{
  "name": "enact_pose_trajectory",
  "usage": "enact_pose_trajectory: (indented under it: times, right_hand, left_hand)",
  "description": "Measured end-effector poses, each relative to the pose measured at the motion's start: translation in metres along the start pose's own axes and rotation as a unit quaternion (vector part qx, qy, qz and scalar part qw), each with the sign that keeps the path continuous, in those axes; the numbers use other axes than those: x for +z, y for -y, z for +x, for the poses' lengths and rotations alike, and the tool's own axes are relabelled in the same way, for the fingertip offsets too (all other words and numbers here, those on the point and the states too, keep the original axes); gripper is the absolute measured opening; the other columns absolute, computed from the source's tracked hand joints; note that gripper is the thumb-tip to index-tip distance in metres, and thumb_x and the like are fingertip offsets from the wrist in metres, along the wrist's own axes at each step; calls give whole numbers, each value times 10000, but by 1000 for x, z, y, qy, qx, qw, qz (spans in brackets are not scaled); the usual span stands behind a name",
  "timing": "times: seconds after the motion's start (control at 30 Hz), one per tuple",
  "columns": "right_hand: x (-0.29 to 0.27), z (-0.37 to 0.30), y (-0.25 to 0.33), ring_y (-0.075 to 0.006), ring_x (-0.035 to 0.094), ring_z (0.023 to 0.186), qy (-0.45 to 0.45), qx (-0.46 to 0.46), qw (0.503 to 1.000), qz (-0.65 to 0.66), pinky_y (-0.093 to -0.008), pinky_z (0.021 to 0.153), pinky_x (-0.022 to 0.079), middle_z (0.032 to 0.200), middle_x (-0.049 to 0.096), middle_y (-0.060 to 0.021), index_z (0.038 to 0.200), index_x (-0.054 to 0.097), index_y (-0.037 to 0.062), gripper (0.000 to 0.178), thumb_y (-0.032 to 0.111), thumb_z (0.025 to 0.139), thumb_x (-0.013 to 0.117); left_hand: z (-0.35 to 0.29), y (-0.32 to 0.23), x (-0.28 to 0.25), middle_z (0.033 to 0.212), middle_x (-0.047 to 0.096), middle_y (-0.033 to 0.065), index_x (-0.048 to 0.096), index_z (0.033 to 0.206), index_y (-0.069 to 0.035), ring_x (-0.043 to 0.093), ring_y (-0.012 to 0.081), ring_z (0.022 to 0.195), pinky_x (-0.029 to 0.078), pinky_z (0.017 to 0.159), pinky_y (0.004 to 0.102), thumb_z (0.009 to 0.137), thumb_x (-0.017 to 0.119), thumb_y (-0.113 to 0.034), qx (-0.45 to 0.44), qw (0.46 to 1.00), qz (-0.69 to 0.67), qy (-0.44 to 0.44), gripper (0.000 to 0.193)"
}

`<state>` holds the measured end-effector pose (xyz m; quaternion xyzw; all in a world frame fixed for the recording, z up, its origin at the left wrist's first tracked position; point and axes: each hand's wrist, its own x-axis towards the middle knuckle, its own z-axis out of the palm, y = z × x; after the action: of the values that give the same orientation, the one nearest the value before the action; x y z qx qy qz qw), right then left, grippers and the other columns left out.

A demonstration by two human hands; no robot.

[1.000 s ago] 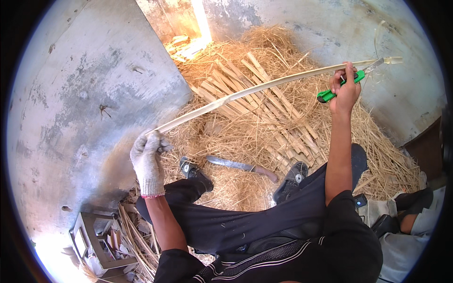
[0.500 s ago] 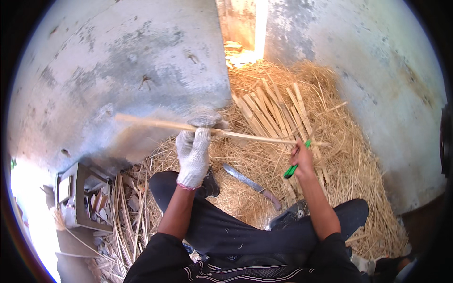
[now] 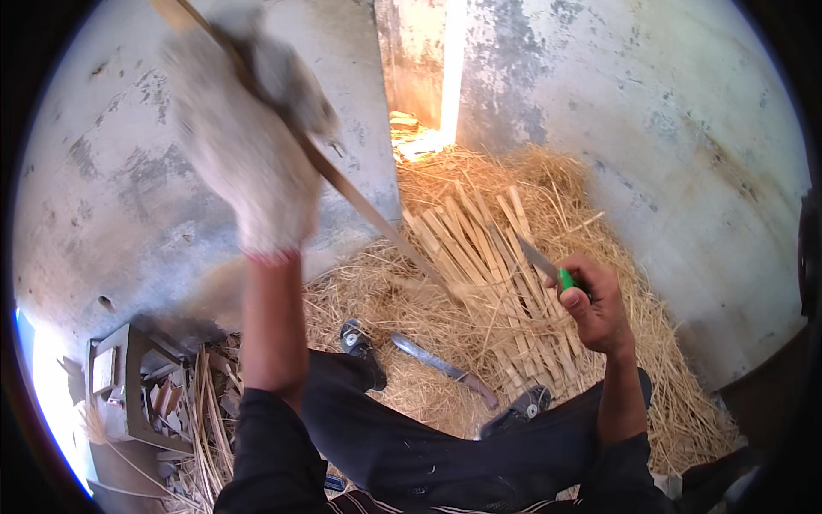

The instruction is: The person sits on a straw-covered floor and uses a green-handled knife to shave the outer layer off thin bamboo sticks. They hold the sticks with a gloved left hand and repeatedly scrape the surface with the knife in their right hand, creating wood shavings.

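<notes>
My left hand (image 3: 244,150), in a white knitted glove and blurred by motion, is raised at the upper left. Its fingers close round a long, thin bamboo strip (image 3: 368,210), which slants from the top left down toward the pile in the middle. A dark grey patch beside the strip at the glove's fingers is too smeared to make out. My bare right hand (image 3: 595,304) grips a green-handled knife (image 3: 538,257), its blade pointing up and left. Below that blade, several split bamboo strips (image 3: 475,248) lie side by side on the shavings.
A machete (image 3: 437,364) lies between my feet on straw-like shavings (image 3: 634,360). To the left stands a wooden frame (image 3: 128,377) with scraps inside, beside long thin slivers (image 3: 210,420). Grey worn walls (image 3: 616,128) close in behind, with a bright gap between them.
My left hand has risen up and left with the strip, which now slants steeply. The strip's right end has left my right hand, and the knife blade now shows. The view has shifted slightly.
</notes>
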<state>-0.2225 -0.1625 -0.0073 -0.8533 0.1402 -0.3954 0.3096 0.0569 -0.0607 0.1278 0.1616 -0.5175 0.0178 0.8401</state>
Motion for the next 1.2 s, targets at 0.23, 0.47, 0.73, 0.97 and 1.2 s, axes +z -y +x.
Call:
enact_pose_trajectory:
  times: [0.23, 0.47, 0.73, 0.97, 1.2]
  right_hand:
    - [-8, -13, 14, -77, 456, 534, -85, -50, 994, 40, -249, 493, 349, 618, 487, -1, 904, 563, 15, 451, 463, 961, 568]
    - [39, -11, 10, -67, 457, 556, -170, -95, 972, 132, -245, 505, 360, 663, 490, -4, 1017, 528, 17, 368, 383, 991, 542]
    - [66, -24, 1, -174, 565, 618, -55, -79, 985, 142, -305, 581, 448, 745, 575, -73, 1111, 519, 17, 321, 287, 961, 608]
    - [62, -35, -16, -157, 569, 621, -31, -19, 993, 111, -304, 582, 445, 731, 593, -93, 1158, 556, 15, 351, 306, 969, 605]
    - [65, -42, -24, -90, 443, 522, 7, 73, 967, 245, -279, 518, 362, 585, 457, -14, 1202, 577, 46, 349, 276, 948, 642]
  left_hand:
    - [77, -35, 26, 573, 487, -31, 584, 1130, -33, 425, 55, 374, 399, 324, 200, 1030, 447, -349, -86, 925, 176, 326, 358]
    - [-20, -64, 39, 591, 489, -46, 543, 1283, 25, 394, 19, 374, 364, 311, 177, 1042, 413, -303, -323, 810, 268, 410, 428]
    - [-144, -67, 29, 575, 470, 13, 468, 1339, -3, 423, 80, 360, 347, 282, 218, 1006, 511, -294, -573, 817, 50, 47, 444]
    - [-205, -58, 25, 596, 458, 3, 511, 1279, 40, 367, 55, 346, 296, 276, 203, 972, 571, -278, -642, 766, -27, -16, 446]
    - [-211, -57, 7, 659, 573, 99, 514, 1268, 74, 464, 125, 382, 374, 323, 223, 970, 557, -213, -603, 798, 10, -12, 416]
